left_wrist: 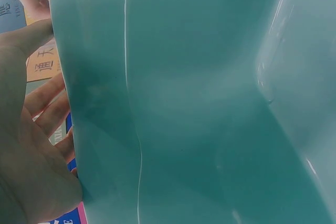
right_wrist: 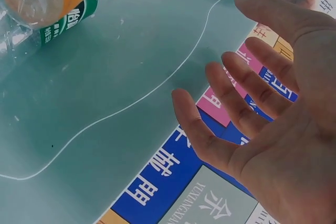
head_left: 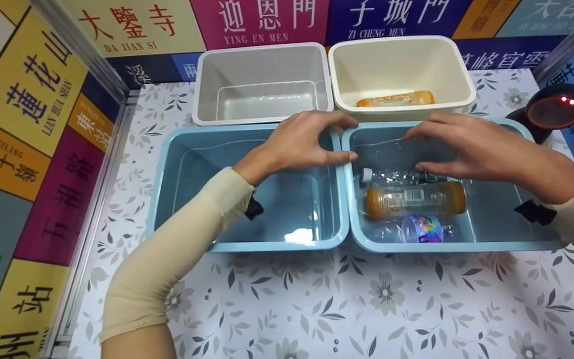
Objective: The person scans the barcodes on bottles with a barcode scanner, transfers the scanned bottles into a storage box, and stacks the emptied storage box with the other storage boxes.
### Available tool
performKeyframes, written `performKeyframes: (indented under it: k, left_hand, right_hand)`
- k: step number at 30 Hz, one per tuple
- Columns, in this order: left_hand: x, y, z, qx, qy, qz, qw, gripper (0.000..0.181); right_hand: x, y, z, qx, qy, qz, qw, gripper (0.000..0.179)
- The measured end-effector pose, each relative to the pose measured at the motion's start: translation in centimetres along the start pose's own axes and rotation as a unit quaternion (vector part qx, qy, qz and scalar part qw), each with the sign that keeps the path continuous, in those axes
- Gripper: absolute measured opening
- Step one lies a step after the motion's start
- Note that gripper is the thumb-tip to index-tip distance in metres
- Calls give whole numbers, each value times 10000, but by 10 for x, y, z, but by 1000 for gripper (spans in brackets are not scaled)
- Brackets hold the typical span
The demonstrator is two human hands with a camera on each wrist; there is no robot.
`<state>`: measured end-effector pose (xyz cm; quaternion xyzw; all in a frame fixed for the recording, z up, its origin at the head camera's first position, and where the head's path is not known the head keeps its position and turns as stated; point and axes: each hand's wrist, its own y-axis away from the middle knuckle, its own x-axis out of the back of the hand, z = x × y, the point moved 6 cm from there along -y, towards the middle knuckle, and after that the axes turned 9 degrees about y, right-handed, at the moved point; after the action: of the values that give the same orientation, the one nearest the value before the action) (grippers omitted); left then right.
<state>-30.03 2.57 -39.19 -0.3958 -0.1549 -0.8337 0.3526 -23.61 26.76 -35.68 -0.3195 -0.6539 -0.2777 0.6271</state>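
My left hand [head_left: 307, 139] hovers over the right rim of the left blue bin [head_left: 247, 244], thumb and fingers spread with nothing between them. The left wrist view shows that bin's smooth inner wall [left_wrist: 173, 103]. Above the right blue bin [head_left: 411, 246] is my right hand [head_left: 476, 144], its fingers spread apart and holding nothing. Below it lie a bottle of orange drink [head_left: 416, 199], a clear bottle with a white cap [head_left: 366, 175] and a clear bottle with a colourful purple label [head_left: 424, 229]. A green label [right_wrist: 71, 19] shows beside the orange bottle in the right wrist view.
Behind stand a grey bin [head_left: 262, 60] and a cream bin [head_left: 396, 47] with an orange bottle [head_left: 396, 98] inside. A black device with red lights [head_left: 556, 107] stands at the right. Floral cloth [head_left: 366, 309] covers the table, and printed panels [head_left: 267, 20] surround it.
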Motion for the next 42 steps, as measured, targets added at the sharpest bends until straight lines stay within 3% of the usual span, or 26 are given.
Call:
performKeyframes:
  k: [7,15,21,35,42]
  left_hand:
    - [1,1,1,-36,-75,56,10000,69]
    - [0,1,0,38,-52,40,10000,69]
    - [0,0,0,64,-33,9,10000,69]
    - [1,0,1,50,-18,23,10000,69]
    - [1,0,0,6,-24,44,10000,69]
  right_hand:
    - [-7,0,0,57,-202,-206,9996,53]
    - [-13,1,-2,372,-281,-176,9988,53]
    - [-21,1,-2,297,-453,-510,9972,55]
    - [-34,0,-6,307,-566,-836,9944,54]
    - [-46,0,-6,150,-612,-1329,9891,56]
